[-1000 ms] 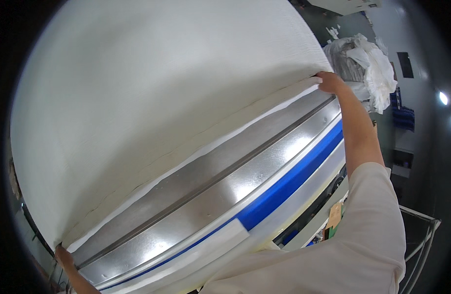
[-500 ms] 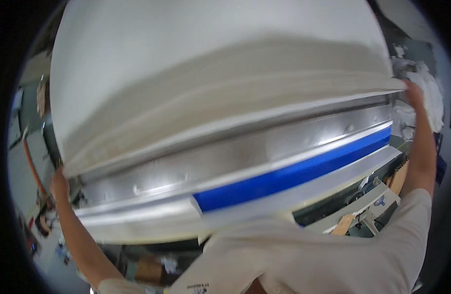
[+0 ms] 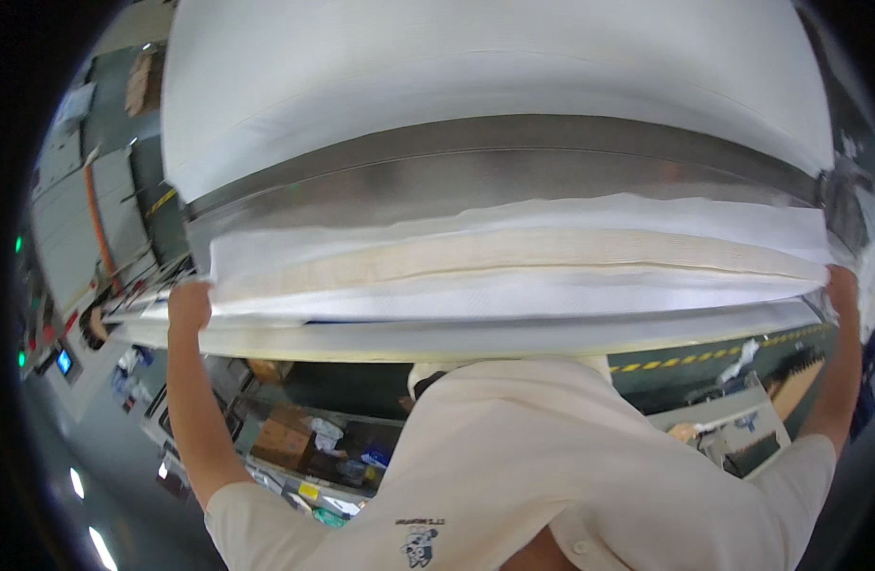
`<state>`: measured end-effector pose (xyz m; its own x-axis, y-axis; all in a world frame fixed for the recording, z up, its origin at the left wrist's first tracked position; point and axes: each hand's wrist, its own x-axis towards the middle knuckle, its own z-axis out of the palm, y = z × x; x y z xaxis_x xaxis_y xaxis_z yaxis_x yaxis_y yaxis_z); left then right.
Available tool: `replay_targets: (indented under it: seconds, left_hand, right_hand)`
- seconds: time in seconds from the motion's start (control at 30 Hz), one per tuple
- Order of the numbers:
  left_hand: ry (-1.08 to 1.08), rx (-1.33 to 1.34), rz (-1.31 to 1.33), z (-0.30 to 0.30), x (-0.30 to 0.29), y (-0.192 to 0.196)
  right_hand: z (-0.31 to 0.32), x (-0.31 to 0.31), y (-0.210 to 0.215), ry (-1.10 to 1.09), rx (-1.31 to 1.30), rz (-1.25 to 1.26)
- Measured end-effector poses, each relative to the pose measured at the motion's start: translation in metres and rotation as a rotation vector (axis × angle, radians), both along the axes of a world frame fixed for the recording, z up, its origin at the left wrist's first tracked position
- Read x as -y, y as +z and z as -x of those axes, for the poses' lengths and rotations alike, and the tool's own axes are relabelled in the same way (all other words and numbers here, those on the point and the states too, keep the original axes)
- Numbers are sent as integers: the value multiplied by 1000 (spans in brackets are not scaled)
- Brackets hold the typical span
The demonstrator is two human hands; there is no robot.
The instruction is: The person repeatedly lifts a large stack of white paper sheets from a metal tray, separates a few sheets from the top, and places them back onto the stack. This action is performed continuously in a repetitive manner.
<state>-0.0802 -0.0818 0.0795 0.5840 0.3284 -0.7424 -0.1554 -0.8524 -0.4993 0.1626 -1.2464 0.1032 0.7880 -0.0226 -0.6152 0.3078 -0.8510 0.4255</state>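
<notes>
A long white cloth (image 3: 513, 297) with a cream band along its middle stretches across in front of me. My left hand (image 3: 190, 305) is closed at its left end, and my right hand (image 3: 842, 288) is closed at its right end. The cloth lies over the near part of a grey metal surface (image 3: 513, 176). Beyond that metal, a broad white sheet (image 3: 513, 81) spreads to the top of the view. Just a sliver of blue shows below the cloth at left. My fingertips are partly hidden by the cloth and by blur.
A pale padded-looking edge (image 3: 513, 341) runs along the near side, close to my body. Below left are a cardboard box (image 3: 280, 438) and assorted small items. A pale machine (image 3: 742, 423) stands at lower right. Clear plastic (image 3: 846, 205) hangs at far right. An orange hose (image 3: 97, 224) runs at left.
Both hands have come nearer to my body, bringing the cloth edge with them. The metal surface now shows behind the cloth, and the blue strip is mostly covered.
</notes>
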Motion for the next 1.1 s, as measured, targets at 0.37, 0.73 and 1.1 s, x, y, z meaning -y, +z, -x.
replay_targets:
  seconds: [0.37, 0.73, 1.1]
  left_hand:
    - [50, -477, -26, 55, 22, -59]
    - [302, -195, -278, 38, 20, -67]
    - [336, 204, -217, 115, -111, -103]
  right_hand:
    - [71, -27, -46, 160, -304, 231]
    - [85, -14, -42, 15, -325, 141]
    - [64, -114, -51, -266, -548, 219]
